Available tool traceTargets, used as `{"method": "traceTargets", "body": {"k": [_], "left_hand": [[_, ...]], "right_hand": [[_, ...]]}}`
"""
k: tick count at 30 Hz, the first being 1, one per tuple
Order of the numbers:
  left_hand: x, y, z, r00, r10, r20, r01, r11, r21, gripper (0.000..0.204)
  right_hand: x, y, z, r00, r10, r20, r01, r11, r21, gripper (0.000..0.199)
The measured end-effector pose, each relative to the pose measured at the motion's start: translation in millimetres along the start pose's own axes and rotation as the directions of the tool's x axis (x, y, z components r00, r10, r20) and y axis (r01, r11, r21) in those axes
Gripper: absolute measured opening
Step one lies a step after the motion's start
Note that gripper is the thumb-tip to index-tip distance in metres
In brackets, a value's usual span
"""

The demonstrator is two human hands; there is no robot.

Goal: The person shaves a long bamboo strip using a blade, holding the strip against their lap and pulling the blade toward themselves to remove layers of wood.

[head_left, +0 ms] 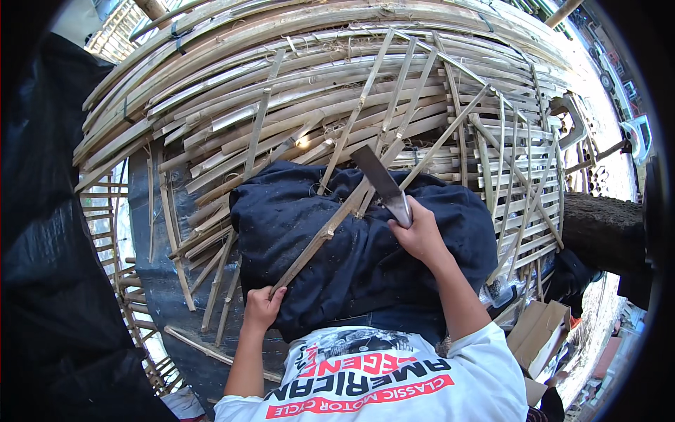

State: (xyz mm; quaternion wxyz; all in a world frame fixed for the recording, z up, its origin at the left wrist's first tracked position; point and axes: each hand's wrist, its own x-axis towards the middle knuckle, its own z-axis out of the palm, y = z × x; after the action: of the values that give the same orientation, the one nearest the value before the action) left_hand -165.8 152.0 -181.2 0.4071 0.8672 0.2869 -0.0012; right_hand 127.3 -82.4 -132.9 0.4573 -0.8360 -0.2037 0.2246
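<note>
My left hand (pixel 264 307) is closed round the near end of a split bamboo strip (pixel 320 239). The strip slants up and to the right across the dark cloth (pixel 302 211) over my lap. In my right hand (pixel 420 232) is a large knife (pixel 380 176) with a broad, dark, blunt-ended blade and a pale handle. Its blade points up and to the left, close to the strip's far part; whether they touch I cannot tell. Loose bamboo strips (pixel 358 105) lie just beyond the cloth.
Long split bamboo pieces (pixel 281 63) are piled across the far side. At the right stands a bamboo lattice (pixel 524 183), near a thick log (pixel 605 228) and a cardboard box (pixel 538 334). Black sheeting (pixel 56 211) hangs at the left. More strips (pixel 176 235) lie on a dark surface.
</note>
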Motion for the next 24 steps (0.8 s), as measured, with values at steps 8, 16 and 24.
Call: {"method": "traceTargets", "body": {"k": [8, 16, 24], "left_hand": [[0, -6, 7, 0.999, 0.038, -0.005, -0.038, 0.999, -0.008, 0.046], [3, -5, 5, 1.0, 0.004, 0.017, -0.004, 1.0, -0.028, 0.047], [3, -25, 7, 0.999, 0.002, 0.045, 0.002, 0.996, -0.089, 0.048]], "right_hand": [[-4, 0, 7, 0.997, -0.011, 0.074, 0.031, 0.961, -0.274, 0.026], [10, 25, 11, 0.996, -0.014, 0.084, 0.028, 0.987, -0.159, 0.026], [-3, 10, 27, 0.973, -0.012, 0.231, 0.072, 0.965, -0.253, 0.025]]}}
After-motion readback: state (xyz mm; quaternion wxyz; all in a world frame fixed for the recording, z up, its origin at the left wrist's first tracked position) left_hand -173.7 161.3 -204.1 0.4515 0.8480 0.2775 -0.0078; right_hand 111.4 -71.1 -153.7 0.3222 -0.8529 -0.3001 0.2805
